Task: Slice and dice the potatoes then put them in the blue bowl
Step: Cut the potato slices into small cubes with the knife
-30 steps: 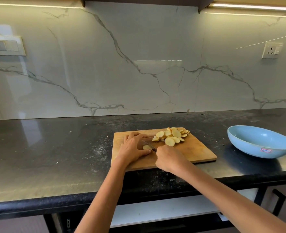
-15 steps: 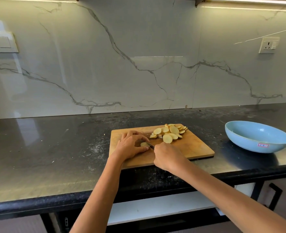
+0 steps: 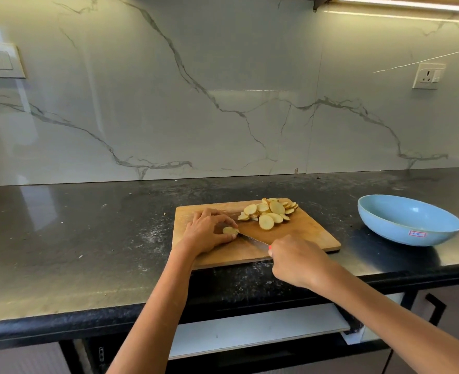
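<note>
A wooden cutting board (image 3: pixel 306 233) lies on the black counter. A heap of round potato slices (image 3: pixel 270 213) sits at the board's far side. My left hand (image 3: pixel 206 233) pinches a small potato piece (image 3: pixel 229 230) on the board's left half. My right hand (image 3: pixel 295 261) grips a knife (image 3: pixel 252 241) at the board's near edge; its handle is hidden in my fist, and the blade's tip lies against the potato piece. The blue bowl (image 3: pixel 409 221) stands to the right of the board, with nothing visible in it.
The black counter (image 3: pixel 88 238) runs wide to the left, dusted with pale marks. A marble wall rises behind, with a socket (image 3: pixel 427 76) at upper right. Below the counter's front edge a white drawer (image 3: pixel 258 327) stands partly pulled out.
My right hand has drawn back toward me, so more of the knife blade shows. The left hand keeps its hold on the small potato piece.
</note>
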`<state>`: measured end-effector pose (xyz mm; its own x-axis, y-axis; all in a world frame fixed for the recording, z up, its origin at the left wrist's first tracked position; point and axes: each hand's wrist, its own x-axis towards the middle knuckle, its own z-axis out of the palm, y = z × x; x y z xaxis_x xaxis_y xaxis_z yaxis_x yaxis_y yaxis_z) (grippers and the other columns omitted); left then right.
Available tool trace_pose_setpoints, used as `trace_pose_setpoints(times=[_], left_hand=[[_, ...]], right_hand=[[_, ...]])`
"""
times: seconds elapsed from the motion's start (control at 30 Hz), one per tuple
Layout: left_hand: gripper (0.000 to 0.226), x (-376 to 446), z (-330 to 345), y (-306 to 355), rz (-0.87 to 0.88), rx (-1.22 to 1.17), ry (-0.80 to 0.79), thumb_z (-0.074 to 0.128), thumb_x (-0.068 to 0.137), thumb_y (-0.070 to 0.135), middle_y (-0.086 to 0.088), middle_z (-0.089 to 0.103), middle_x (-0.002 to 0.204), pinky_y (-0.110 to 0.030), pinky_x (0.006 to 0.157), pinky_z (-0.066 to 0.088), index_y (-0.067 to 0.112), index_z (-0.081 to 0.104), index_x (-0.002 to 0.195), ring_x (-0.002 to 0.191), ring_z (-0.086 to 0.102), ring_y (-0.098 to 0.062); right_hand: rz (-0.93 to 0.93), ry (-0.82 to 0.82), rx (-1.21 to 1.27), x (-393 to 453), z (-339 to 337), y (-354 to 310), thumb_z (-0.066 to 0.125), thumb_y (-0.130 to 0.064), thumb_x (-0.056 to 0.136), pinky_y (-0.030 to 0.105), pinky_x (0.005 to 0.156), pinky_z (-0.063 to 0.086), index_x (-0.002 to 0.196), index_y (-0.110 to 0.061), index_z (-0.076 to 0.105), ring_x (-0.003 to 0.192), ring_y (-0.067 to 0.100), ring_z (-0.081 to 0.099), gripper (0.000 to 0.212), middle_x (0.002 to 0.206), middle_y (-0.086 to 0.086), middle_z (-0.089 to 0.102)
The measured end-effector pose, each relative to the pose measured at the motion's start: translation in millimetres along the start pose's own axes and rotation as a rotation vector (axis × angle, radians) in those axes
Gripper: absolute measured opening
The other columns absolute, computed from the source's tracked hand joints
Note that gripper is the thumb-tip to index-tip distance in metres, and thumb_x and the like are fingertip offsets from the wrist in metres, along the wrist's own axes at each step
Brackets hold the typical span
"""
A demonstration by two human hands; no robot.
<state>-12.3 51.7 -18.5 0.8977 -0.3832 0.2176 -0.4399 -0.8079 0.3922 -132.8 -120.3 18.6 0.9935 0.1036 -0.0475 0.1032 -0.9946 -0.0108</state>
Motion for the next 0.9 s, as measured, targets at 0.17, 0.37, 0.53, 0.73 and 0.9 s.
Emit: trace_pose_setpoints(times=[0.17,0.37,0.53,0.73,0.9], left_hand=[[0.049,-1.5,3.1,-3.9,0.010,-0.100,0.063,0.063,0.067,0.064,0.009,0.057,0.125,-0.047,0.102,0.037,0.049,0.055,0.114,0.119,0.047,-0.020],[0.067,-7.2,-1.7,-0.3,-0.079,-0.259,0.130,0.078,0.070,0.039,0.005,0.066,0.095,-0.034,0.090,0.051,0.020,0.049,0.128,0.090,0.062,-0.010],[0.069,-5.6,-0.2,-1.2,-0.078,-0.297,0.146,0.080,0.069,0.035,0.004,0.069,0.094,-0.033,0.088,0.052,0.019,0.049,0.128,0.087,0.063,-0.008],[0.069,-5.0,0.6,-1.4,-0.071,-0.316,0.159,0.080,0.068,0.033,0.004,0.069,0.095,-0.031,0.086,0.052,0.018,0.049,0.128,0.087,0.064,-0.009],[0.069,-5.9,0.3,-1.0,-0.054,-0.289,0.179,0.080,0.068,0.034,0.004,0.070,0.094,-0.027,0.082,0.052,0.019,0.049,0.128,0.084,0.064,-0.008]], right_hand=[[0.020,0.100,0.037,1.9,-17.1,-0.6,0.040,-0.005,0.089,0.023,0.046,0.027,0.065,-0.010,0.040,0.054,0.013,0.038,0.025,0.064,0.001,0.041],[0.009,0.075,0.056,21.9,-3.3,-8.9,0.039,-0.007,0.089,0.024,0.047,0.030,0.071,-0.009,0.043,0.055,0.012,0.041,0.018,0.065,0.001,0.043],[-0.001,0.070,0.092,31.3,4.9,-13.9,0.040,-0.010,0.091,0.023,0.047,0.030,0.100,-0.007,0.059,0.058,0.011,0.042,0.021,0.069,0.000,0.043],[-0.008,0.076,0.123,32.7,8.1,-18.3,0.040,-0.011,0.093,0.022,0.050,0.033,0.107,-0.006,0.059,0.064,0.015,0.047,0.024,0.073,0.002,0.047],[-0.009,0.040,0.129,31.9,6.9,-19.2,0.040,-0.010,0.093,0.022,0.049,0.032,0.102,-0.007,0.058,0.059,0.012,0.042,0.020,0.068,0.001,0.044]])
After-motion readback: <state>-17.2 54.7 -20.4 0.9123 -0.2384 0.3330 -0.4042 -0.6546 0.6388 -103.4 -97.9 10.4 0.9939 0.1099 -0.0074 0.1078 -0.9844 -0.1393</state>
